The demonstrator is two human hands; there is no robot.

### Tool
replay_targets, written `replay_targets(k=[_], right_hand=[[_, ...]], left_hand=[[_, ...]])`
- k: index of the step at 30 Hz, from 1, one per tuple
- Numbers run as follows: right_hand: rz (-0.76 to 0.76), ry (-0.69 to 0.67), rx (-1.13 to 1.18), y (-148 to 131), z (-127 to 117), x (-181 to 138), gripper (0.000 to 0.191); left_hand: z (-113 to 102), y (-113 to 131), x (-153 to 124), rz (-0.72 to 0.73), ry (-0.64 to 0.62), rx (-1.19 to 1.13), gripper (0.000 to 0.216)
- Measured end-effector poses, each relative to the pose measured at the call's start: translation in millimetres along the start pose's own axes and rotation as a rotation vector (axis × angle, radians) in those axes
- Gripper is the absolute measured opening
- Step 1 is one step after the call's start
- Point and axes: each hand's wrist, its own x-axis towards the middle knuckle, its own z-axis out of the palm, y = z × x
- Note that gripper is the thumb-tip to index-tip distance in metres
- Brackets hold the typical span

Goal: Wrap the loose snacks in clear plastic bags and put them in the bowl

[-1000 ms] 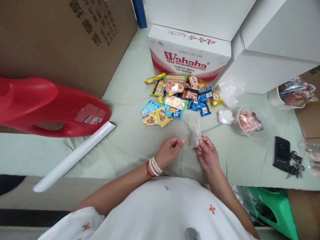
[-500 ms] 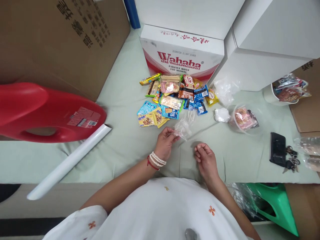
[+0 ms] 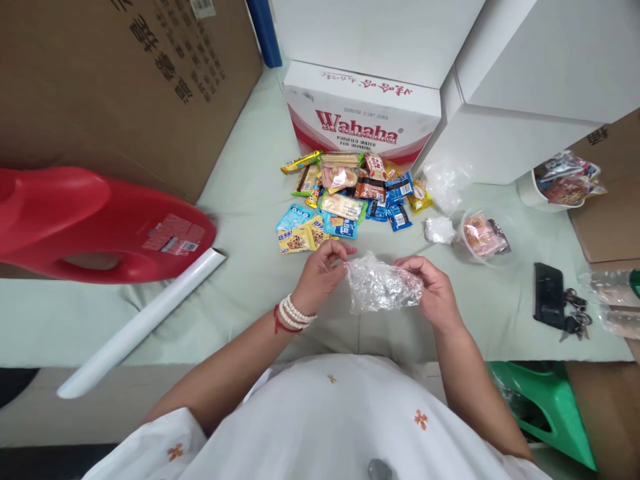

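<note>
Both hands on 1 item: left hand (image 3: pixel 320 275) and right hand (image 3: pixel 436 293) hold a crumpled clear bag (image 3: pixel 383 288) between them. Left fingers are curled and pinch the bag's left edge, right fingers are curled and pinch its right top corner, and the bag spans the gap. We can't tell if it's empty, or if its lower edge touches the sheet (image 3: pixel 240 200). The bag sits over the middle of the sheet, closer to the near edge than the far one. Bead bracelet (image 3: pixel 296 313) on the left wrist. Just beyond the hands is a snack pile (image 3: pixel 345 200) of small packets, spread flat, its far side against a Wahaha box (image 3: pixel 360 110) at the sheet's far edge. Right of the pile: loose film (image 3: pixel 446 180), a white wad (image 3: pixel 439 229), then a clear cup (image 3: pixel 483 233) with packets inside, tipped on its side. Near the sheet's right edge lie a black phone (image 3: pixel 546 301) with keys (image 3: pixel 574 315) touching it, well apart from the right hand. A white bowl (image 3: pixel 535 195) full of wrappers is at the far right corner, below 2 white boxes (image 3: pixel 525 87). Left side: red stool (image 3: pixel 75 220) on its side, a white tube (image 3: pixel 140 323) lying diagonally with its far end touching the stool, and a brown carton (image 3: pixel 125 80) behind. A green stool (image 3: pixel 550 407) sits off the near right corner.
</note>
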Motion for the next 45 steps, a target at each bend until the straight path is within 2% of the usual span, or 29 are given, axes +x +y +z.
replay_targets(k=[3, 5, 9, 12, 15, 17, 19, 21, 24, 27, 30, 32, 34, 36, 40, 42, 45], right_hand=[[0.325, 0.009, 0.423, -4, 5, 0, 0.029], [0.455, 0.038, 0.597, 0, 10, 0, 0.037], [0.640, 0.076, 0.681, 21, 19, 2, 0.045], [0.734, 0.148, 0.673, 40, 22, 3, 0.046], [0.730, 0.185, 0.651, 48, 24, 2, 0.048], [0.712, 0.174, 0.630, 48, 25, 2, 0.049], [0.706, 0.157, 0.611, 47, 23, 3, 0.050], [0.708, 0.132, 0.598, 46, 18, 6, 0.053], [0.703, 0.124, 0.591, 48, 4, 11, 0.054], [0.690, 0.157, 0.580, 51, -8, 13, 0.054], [0.645, 0.193, 0.531, 54, -10, 12, 0.052], [0.582, 0.246, 0.504, 55, -8, 13, 0.051], [0.520, 0.293, 0.493, 55, -6, 14, 0.050], [0.488, 0.312, 0.474, 53, -4, 14, 0.051], [0.513, 0.372, 0.278, 46, 1, 0, 0.064], [0.564, 0.324, 0.181, 41, 7, -12, 0.066], [0.592, 0.126, 0.109, 30, 21, -29, 0.067]], left_hand=[[1, 8, 8, -0.071, 0.065, -0.098, 0.023], [0, 7, 15, -0.100, 0.107, -0.093, 0.021], [-17, -11, 34, -0.089, 0.096, 0.179, 0.017], [-31, -29, 40, -0.010, 0.221, 0.442, 0.022], [-32, -40, 27, 0.063, 0.321, 0.549, 0.038], [-25, -44, 12, 0.069, 0.342, 0.604, 0.060], [-19, -46, -3, 0.046, 0.290, 0.639, 0.080], [-18, -48, -15, -0.061, 0.150, 0.576, 0.084], [-28, -46, -22, -0.336, -0.071, 0.265, 0.072], [-41, -40, -22, -0.472, -0.115, -0.044, 0.058], [-48, -37, -21, -0.471, -0.108, -0.086, 0.055], [-47, -39, -21, -0.487, -0.172, -0.011, 0.055], [-44, -44, -22, -0.510, -0.255, 0.083, 0.042], [-39, -48, -21, -0.498, -0.284, 0.143, 0.027], [-30, -49, -20, -0.397, -0.151, 0.141, 0.022], [-27, -46, -19, -0.360, -0.115, 0.128, 0.024], [-21, -44, -21, -0.320, -0.120, 0.098, 0.027]])
